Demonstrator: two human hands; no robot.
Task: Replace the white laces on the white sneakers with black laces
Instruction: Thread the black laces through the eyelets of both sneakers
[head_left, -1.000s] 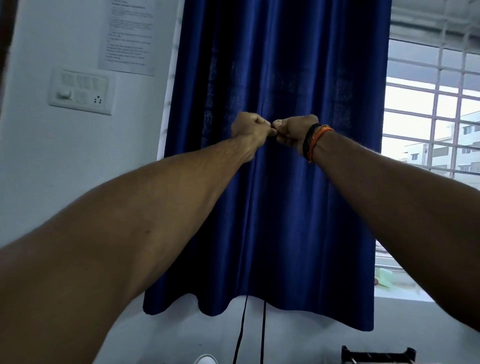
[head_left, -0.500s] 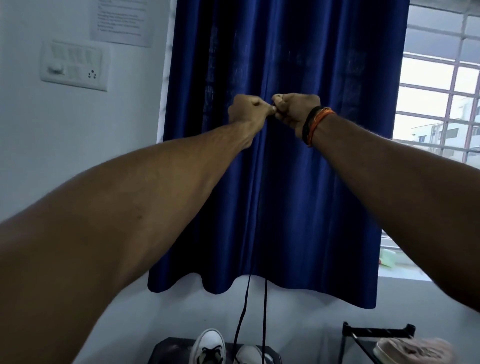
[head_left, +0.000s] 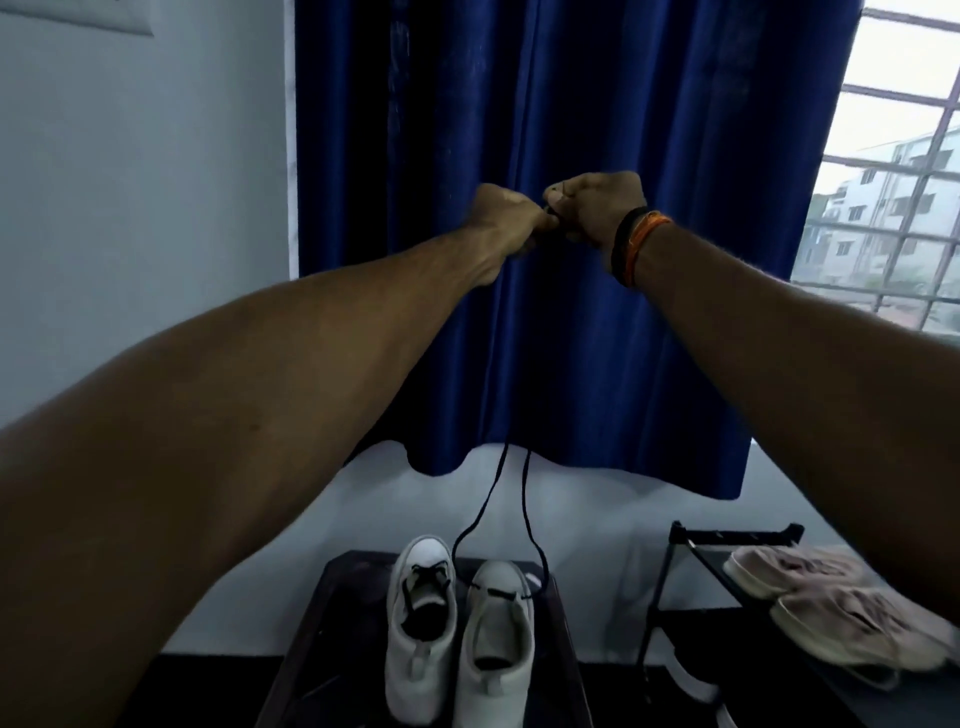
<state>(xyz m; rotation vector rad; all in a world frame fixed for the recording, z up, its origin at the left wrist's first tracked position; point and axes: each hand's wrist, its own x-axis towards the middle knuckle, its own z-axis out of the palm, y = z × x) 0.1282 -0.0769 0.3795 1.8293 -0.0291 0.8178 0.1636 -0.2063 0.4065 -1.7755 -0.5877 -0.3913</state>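
Upper centre, we pinched both lace (head_left: 524, 499) ends, left hand (head_left: 511, 218) and right hand (head_left: 597, 208) touching | likely evening lengths above right sneaker (head_left: 498, 639).

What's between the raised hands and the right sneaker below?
In the head view, two strands of black lace hang from the left hand and right hand down to the right sneaker, crossing the blue curtain and bare wall.
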